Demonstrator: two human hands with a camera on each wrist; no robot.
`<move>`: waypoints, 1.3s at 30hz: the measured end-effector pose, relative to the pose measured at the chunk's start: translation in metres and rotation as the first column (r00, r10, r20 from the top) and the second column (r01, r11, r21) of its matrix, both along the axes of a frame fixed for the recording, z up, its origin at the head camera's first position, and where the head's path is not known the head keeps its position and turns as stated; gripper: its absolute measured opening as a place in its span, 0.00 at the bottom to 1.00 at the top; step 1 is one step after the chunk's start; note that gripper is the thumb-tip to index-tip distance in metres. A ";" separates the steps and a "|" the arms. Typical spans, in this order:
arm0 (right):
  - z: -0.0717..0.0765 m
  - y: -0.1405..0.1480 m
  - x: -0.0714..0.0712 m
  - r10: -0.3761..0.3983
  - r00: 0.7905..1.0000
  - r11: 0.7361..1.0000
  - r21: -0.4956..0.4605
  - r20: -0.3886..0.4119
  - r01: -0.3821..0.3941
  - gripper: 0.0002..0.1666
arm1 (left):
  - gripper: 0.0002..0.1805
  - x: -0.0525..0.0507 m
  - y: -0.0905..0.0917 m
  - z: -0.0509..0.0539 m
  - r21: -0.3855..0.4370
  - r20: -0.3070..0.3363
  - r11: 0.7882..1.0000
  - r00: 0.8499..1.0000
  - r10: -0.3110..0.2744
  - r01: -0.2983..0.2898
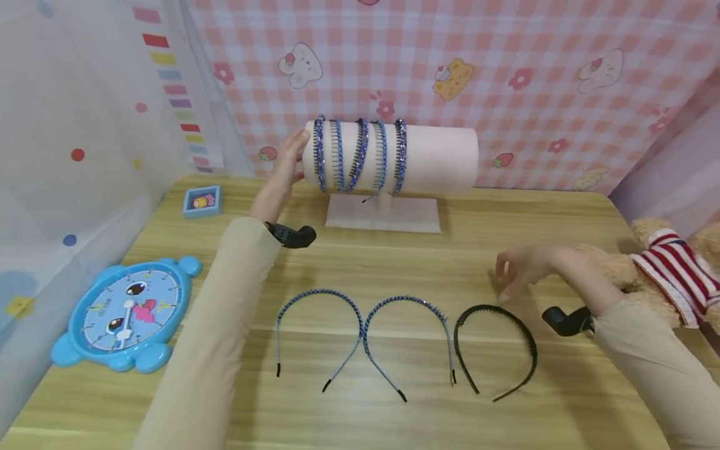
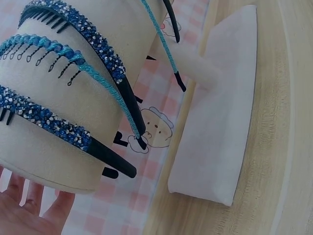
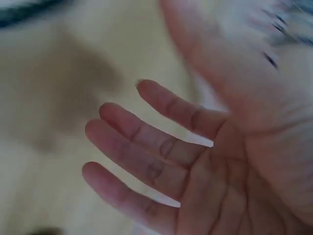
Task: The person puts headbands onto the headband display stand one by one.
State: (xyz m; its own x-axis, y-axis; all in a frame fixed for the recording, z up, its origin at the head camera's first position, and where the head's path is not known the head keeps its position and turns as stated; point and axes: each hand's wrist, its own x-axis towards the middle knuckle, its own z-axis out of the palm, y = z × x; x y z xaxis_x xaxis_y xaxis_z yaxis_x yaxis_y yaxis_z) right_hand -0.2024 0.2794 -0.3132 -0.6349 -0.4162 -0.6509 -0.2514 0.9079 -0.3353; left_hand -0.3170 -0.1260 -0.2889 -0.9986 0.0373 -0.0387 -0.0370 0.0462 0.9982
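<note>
A white cylindrical headband stand (image 1: 441, 159) carries several headbands, some with blue glitter (image 1: 400, 156) and some with thin blue braid (image 1: 381, 156). Against its left end rests my left hand (image 1: 285, 162); the left wrist view shows those fingers (image 2: 56, 213) extended at the cylinder's rim. On the table lie two thin blue headbands (image 1: 320, 291) (image 1: 406, 299), touching each other, and one dark headband (image 1: 497, 308) to their right. My right hand (image 1: 529, 265) hovers just above the dark headband, holding nothing. In the right wrist view its fingers (image 3: 146, 166) are spread and loosely bent.
A blue toy clock (image 1: 132, 315) lies at the left of the wooden table (image 1: 253, 412), with a small blue framed box (image 1: 202, 202) behind it. A teddy bear (image 1: 675, 269) in a striped shirt is at the right edge. Pink checked cloth (image 1: 349, 69) hangs behind the stand.
</note>
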 end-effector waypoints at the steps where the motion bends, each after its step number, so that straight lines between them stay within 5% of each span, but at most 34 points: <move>1: -0.006 -0.001 0.003 0.002 0.999 1.000 0.020 0.047 -0.003 0.38 | 0.32 0.000 -0.001 0.000 0.003 0.002 1.000 1.000 0.001 -0.001; 5: -0.022 -0.005 0.012 -0.045 0.991 0.998 0.047 0.123 0.040 0.20 | 0.32 -0.001 -0.005 0.001 0.004 0.006 1.000 1.000 -0.002 0.002; 9: -0.024 -0.003 0.010 -0.072 0.994 0.996 0.053 0.081 0.068 0.09 | 0.33 0.000 -0.004 0.001 -0.009 0.011 1.000 1.000 -0.016 0.016; 17: -0.007 0.019 -0.012 -0.150 0.989 0.987 -0.064 -0.008 0.150 0.18 | 0.32 0.001 -0.002 -0.001 -0.011 0.014 1.000 1.000 -0.009 0.009; 22: 0.019 0.030 -0.024 -0.263 0.963 0.949 -0.196 -0.053 0.248 0.20 | 0.32 0.000 -0.001 -0.001 -0.014 0.009 1.000 1.000 -0.010 0.010; 25: 0.034 0.029 -0.030 -0.378 0.911 0.901 -0.289 -0.163 0.323 0.21 | 0.32 -0.001 -0.001 -0.001 -0.016 0.012 1.000 1.000 -0.011 0.011; 29: 0.044 0.018 -0.038 -0.562 0.779 0.795 -0.445 -0.280 0.413 0.25 | 0.32 0.000 -0.002 0.000 -0.010 0.024 1.000 1.000 -0.007 0.007; 32: 0.050 0.006 -0.042 -0.675 0.687 0.697 -0.536 -0.268 0.476 0.29 | 0.33 0.001 -0.003 0.001 -0.012 0.030 1.000 1.000 -0.007 0.008; 35: 0.058 -0.006 -0.045 -0.728 0.640 0.637 -0.586 -0.245 0.501 0.29 | 0.33 0.001 -0.002 0.001 -0.009 0.024 1.000 1.000 -0.012 0.012; 39: 0.071 -0.020 -0.048 -0.759 0.602 0.600 -0.625 -0.247 0.499 0.28 | 0.33 0.000 -0.001 0.001 0.003 0.015 1.000 1.000 -0.012 0.012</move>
State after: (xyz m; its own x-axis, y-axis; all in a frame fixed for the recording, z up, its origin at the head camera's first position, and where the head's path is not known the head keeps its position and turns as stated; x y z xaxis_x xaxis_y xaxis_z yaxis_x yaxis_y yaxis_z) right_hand -0.2508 0.2595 -0.2425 -0.9956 0.0675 -0.0647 0.0931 0.6503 -0.7539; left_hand -0.3166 -0.1267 -0.2882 -0.9973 0.0498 -0.0539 -0.0517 0.0437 0.9977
